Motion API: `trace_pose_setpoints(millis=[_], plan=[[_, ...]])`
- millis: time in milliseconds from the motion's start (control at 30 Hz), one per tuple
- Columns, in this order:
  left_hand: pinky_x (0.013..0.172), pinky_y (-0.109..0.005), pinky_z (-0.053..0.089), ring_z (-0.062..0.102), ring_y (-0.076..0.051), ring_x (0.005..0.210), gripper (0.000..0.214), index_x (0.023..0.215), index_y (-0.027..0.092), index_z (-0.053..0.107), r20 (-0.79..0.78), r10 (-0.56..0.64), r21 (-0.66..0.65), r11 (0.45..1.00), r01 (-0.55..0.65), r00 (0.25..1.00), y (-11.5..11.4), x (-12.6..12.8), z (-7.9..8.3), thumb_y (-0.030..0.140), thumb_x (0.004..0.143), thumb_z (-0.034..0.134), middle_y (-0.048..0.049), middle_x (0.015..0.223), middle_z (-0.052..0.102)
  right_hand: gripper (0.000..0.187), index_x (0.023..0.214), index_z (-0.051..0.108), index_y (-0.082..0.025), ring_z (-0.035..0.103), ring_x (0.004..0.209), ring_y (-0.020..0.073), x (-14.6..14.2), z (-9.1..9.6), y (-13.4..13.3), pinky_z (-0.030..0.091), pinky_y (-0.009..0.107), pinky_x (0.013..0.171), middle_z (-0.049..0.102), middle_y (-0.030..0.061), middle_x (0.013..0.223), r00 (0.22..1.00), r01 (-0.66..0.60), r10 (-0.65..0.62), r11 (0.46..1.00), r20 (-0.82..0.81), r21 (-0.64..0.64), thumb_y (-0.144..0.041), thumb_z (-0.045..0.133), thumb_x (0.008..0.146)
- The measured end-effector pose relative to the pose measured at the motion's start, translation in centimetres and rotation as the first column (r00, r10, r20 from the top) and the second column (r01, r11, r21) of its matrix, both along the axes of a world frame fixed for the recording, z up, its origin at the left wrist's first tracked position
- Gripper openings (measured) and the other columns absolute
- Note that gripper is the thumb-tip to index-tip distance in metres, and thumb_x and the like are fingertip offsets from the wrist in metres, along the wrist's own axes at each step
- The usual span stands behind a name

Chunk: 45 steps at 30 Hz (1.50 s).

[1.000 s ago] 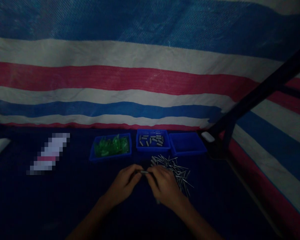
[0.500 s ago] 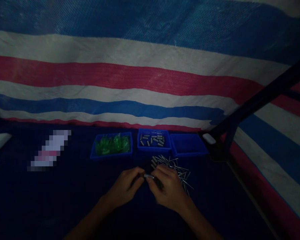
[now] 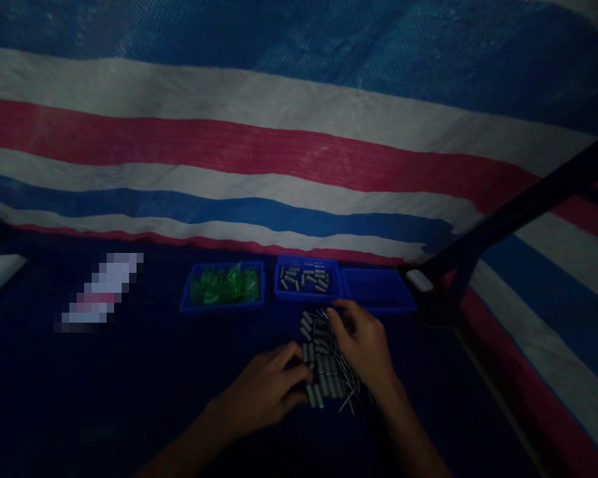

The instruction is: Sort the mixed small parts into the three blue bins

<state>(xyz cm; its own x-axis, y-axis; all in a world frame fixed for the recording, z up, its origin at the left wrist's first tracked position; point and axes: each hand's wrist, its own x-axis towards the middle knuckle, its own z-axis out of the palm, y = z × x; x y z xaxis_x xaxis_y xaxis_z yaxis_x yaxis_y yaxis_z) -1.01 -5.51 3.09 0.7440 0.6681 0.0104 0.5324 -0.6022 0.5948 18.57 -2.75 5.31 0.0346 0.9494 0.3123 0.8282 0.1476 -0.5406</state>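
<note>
A heap of thin metal pins and short grey sleeves (image 3: 323,362) lies on the dark blue table. My left hand (image 3: 272,388) rests at the heap's left edge with its fingers curled in; what they hold, if anything, is hidden. My right hand (image 3: 361,342) reaches over the far end of the heap, fingertips bent down and pinched among the pins near the trays. Behind the heap stand three blue trays: one with green plastic pieces (image 3: 224,287), one with short grey sleeves (image 3: 306,279), and one with nothing visible in it (image 3: 379,290).
A striped red, white and blue tarp (image 3: 279,153) rises right behind the trays. A dark slanted frame bar (image 3: 518,212) with a white pad at its foot stands at the right. A blurred white object (image 3: 102,292) lies on the table at the left.
The hands have parted: the right one moved forward to the far end of the heap, the left one slid right and nearer. The camera tilted down, so the heap shows fuller.
</note>
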Motion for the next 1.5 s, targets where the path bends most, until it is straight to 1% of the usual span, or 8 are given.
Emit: trace_pose_setpoints(millis=[167,300,467,733,1000,1233,1367,1500], plan=[[0.078,-0.034,0.046,0.052,-0.021,0.095,0.030,0.100,0.023,0.051,-0.036,0.059,-0.016,0.998,-0.060,0.998,-0.1,0.6,-0.5,0.037,0.075,0.060,-0.0036,0.103,0.052,0.019,0.088,0.061,-0.019,0.061,0.062,0.0129,-1.1,-1.9,-1.9,0.046,0.024,0.058,0.066,0.0025,0.073,0.983,-0.122,0.118,0.992,-0.142,-0.020,-0.029,0.046,0.084],[0.080,-0.031,0.046,0.054,-0.016,0.089,0.016,0.100,0.020,0.050,-0.017,0.176,-0.066,0.982,-0.177,0.984,0.2,0.7,-0.9,0.021,0.087,0.040,-0.0038,0.098,0.052,0.016,0.090,0.061,-0.019,0.062,0.072,0.0140,-2.2,-2.0,-1.8,0.047,0.025,0.066,0.067,0.0035,0.082,0.962,-0.199,0.195,0.980,-0.192,-0.002,-0.025,0.047,0.084],[0.078,-0.028,0.046,0.055,-0.014,0.087,0.018,0.100,0.020,0.050,0.051,0.202,-0.133,0.972,-0.194,0.978,1.1,0.0,-1.1,0.017,0.085,0.043,-0.0036,0.098,0.051,0.016,0.089,0.060,-0.019,0.061,0.072,0.0135,-2.0,-2.0,-1.9,0.047,0.025,0.065,0.066,0.0029,0.082,0.954,-0.209,0.197,0.977,-0.225,-0.029,-0.025,0.046,0.084],[0.076,-0.026,0.045,0.057,-0.014,0.086,0.014,0.097,0.019,0.047,0.261,0.417,-0.305,0.891,-0.335,0.871,1.4,-0.4,-0.8,0.025,0.088,0.039,-0.0028,0.093,0.059,0.036,0.114,0.050,-0.018,0.059,0.077,0.0165,-1.7,-1.1,-2.5,0.046,0.029,0.069,0.064,0.0052,0.087,0.915,-0.402,0.401,0.911,-0.038,-0.091,-0.026,0.055,0.079],[0.063,-0.023,0.045,0.057,-0.011,0.068,0.026,0.113,0.019,0.042,0.308,0.497,-0.428,0.834,-0.349,0.811,0.8,0.0,-0.5,0.027,0.090,0.032,0.0000,0.078,0.060,0.011,0.089,0.055,-0.019,0.057,0.076,0.0150,-2.5,-1.0,-2.8,0.043,0.027,0.069,0.062,0.0033,0.081,0.877,-0.473,0.478,0.875,0.038,-0.101,-0.022,0.044,0.087],[0.070,-0.023,0.045,0.057,-0.012,0.077,0.017,0.097,0.019,0.055,0.336,0.405,-0.240,0.910,-0.338,0.850,0.9,-0.3,-0.6,0.026,0.085,0.045,-0.0016,0.086,0.061,0.018,0.083,0.053,-0.018,0.058,0.070,0.0144,-2.7,-1.2,-2.6,0.042,0.026,0.064,0.061,0.0028,0.074,0.921,-0.389,0.388,0.917,-0.024,-0.084,-0.023,0.036,0.090],[0.071,-0.023,0.045,0.058,-0.011,0.078,0.017,0.095,0.019,0.056,0.352,0.441,-0.177,0.898,-0.404,0.826,0.9,-0.5,-0.9,0.025,0.086,0.044,-0.0010,0.086,0.062,0.018,0.098,0.053,-0.017,0.060,0.079,0.0161,-2.9,-1.2,-3.0,0.044,0.028,0.069,0.063,0.0055,0.087,0.918,-0.396,0.395,0.917,-0.031,-0.041,-0.029,0.045,0.086],[0.066,-0.022,0.046,0.058,-0.011,0.070,0.020,0.093,0.019,0.057,0.319,0.437,-0.176,0.899,-0.401,0.841,0.8,-0.6,-0.7,0.027,0.088,0.040,-0.0007,0.079,0.062,0.014,0.084,0.056,-0.018,0.057,0.066,0.0134,-2.8,-0.6,-2.9,0.043,0.026,0.063,0.061,0.0022,0.071,0.910,-0.415,0.415,0.908,0.010,0.046,-0.024,0.044,0.086]])
